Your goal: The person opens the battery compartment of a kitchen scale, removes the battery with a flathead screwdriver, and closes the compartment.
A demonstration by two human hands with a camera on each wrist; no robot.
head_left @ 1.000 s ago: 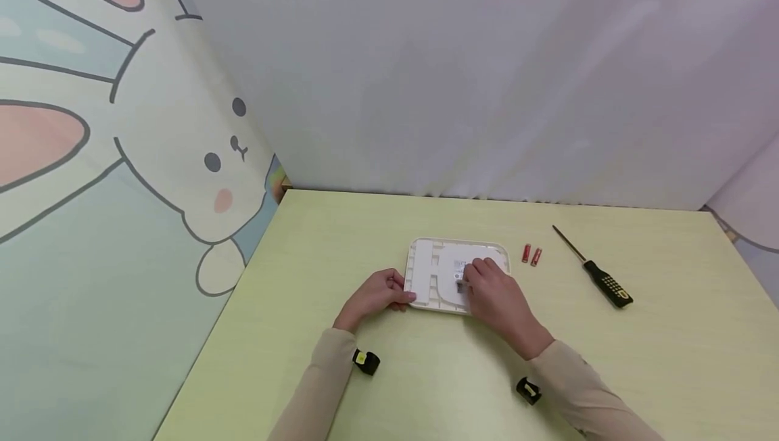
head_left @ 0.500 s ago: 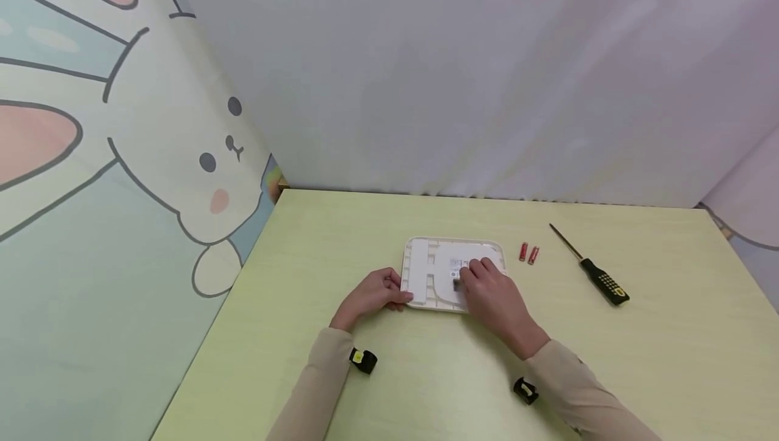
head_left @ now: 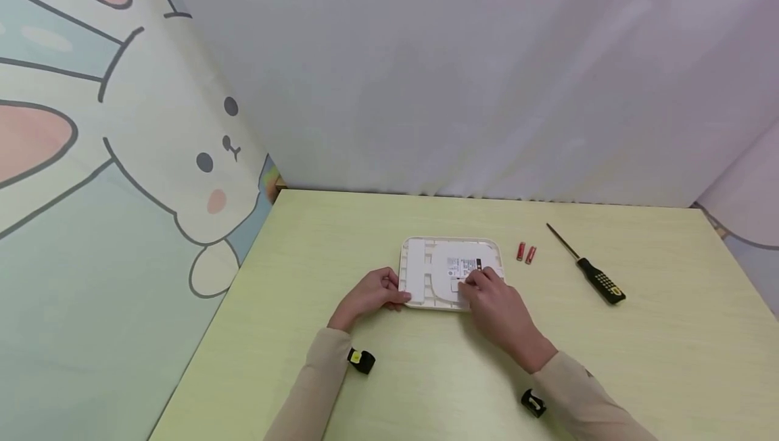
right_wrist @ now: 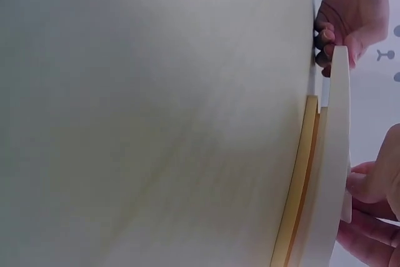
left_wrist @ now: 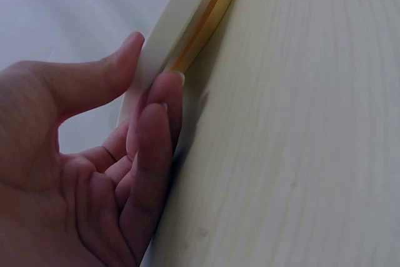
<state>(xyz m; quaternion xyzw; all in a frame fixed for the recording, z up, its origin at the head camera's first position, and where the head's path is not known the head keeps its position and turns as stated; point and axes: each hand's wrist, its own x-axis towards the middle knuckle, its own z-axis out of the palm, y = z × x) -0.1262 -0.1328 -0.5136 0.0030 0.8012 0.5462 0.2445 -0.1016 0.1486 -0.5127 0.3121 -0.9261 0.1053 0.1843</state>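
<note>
A white rounded-rectangular device [head_left: 416, 272] lies ribbed back side up on the table, with a printed label and a small dark slot visible. In the left wrist view its white edge [left_wrist: 181, 17] has a yellowish lower layer with an orange line. My left hand [head_left: 372, 295] grips the device's near left corner, thumb on top, fingers at the side. My right hand [head_left: 502, 312] is over its right half, fingers curled down. In the right wrist view, thumb and fingers of the right hand [right_wrist: 378, 198] pinch a small white piece [right_wrist: 347, 207] at the device's back; fingers partly hide it.
Two small red batteries [head_left: 525, 253] lie right of the device. Farther right is a screwdriver [head_left: 599, 280] with a black and yellow handle. Black wrist straps [head_left: 362, 360] show beside both sleeves. A pale curtain [head_left: 456, 76] hangs behind the table [head_left: 316, 245].
My right hand has shifted slightly down toward the near edge, uncovering more label and a dark slot. The dark patch by its fingertips no longer shows. The left hand keeps its hold.
</note>
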